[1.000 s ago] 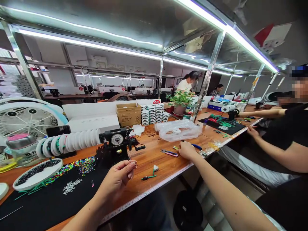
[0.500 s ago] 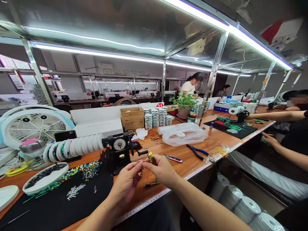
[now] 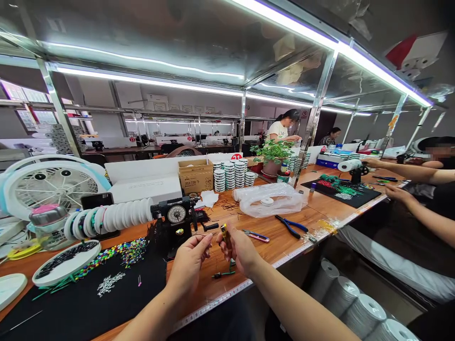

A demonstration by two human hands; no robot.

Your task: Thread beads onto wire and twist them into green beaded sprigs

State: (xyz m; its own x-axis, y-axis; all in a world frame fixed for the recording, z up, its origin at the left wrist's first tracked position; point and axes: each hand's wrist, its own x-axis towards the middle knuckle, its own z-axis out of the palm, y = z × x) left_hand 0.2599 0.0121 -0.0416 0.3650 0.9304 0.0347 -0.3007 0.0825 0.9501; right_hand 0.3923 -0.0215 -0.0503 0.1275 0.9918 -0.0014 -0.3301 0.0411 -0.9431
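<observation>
Right hand (image 3: pixel 239 251) pinches a slim yellow lighter (image 3: pixel 224 236) upright; left hand (image 3: pixel 188 265) curls just beside it.

Cardboard box (image 3: pixel 195 176) beside stacked spools (image 3: pixel 229 174), probably thread

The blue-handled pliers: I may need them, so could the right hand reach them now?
Probably yes: the blue-handled pliers lie just past the right hand, only pink-handled snips beside the way, though it holds a small yellow item.

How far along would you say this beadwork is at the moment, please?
Done-looking: white spools sit lined up on the rod beside the dial counter. In hand: a small yellow object, held by the right hand. Left: coloured bead strands lying loose on the black mat.
</observation>
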